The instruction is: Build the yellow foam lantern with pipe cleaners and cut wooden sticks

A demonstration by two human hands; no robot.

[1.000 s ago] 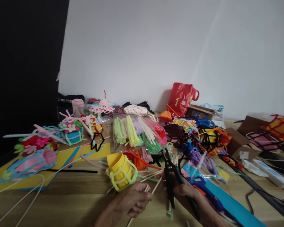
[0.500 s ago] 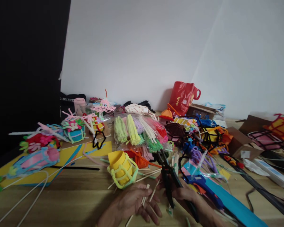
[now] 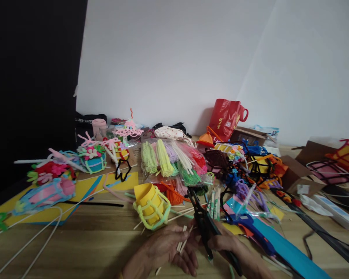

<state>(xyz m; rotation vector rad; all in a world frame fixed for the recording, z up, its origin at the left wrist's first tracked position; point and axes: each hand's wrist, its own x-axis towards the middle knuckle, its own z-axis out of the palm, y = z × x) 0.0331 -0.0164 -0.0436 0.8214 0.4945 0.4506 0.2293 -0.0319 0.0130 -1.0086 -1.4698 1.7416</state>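
Observation:
My left hand (image 3: 159, 250) is closed around a few short pale wooden sticks (image 3: 181, 243), pinched near their upper ends by thumb and fingers. My right hand (image 3: 231, 248) grips a pair of black-handled pliers (image 3: 205, 223), whose jaws point up and away from me. Its fingertips meet the sticks beside my left fingers. Just beyond my left hand stands a yellow paper cup shape wrapped in a pale green pipe-cleaner lattice (image 3: 151, 207). More thin wooden sticks (image 3: 182, 213) lie on the table behind the hands.
Bagged bundles of coloured pipe cleaners (image 3: 165, 159) fill the middle. A blue glue gun (image 3: 251, 230) lies right, near a blue strip (image 3: 291, 248). Finished pipe-cleaner lanterns (image 3: 93, 159) sit left on yellow card (image 3: 130, 180). Farther back are a red bag (image 3: 225, 118) and an open cardboard box (image 3: 301, 178).
My right hand and the pliers have shifted slightly left, closer to my left hand. The stick at my right fingertips now rests against those in my left hand.

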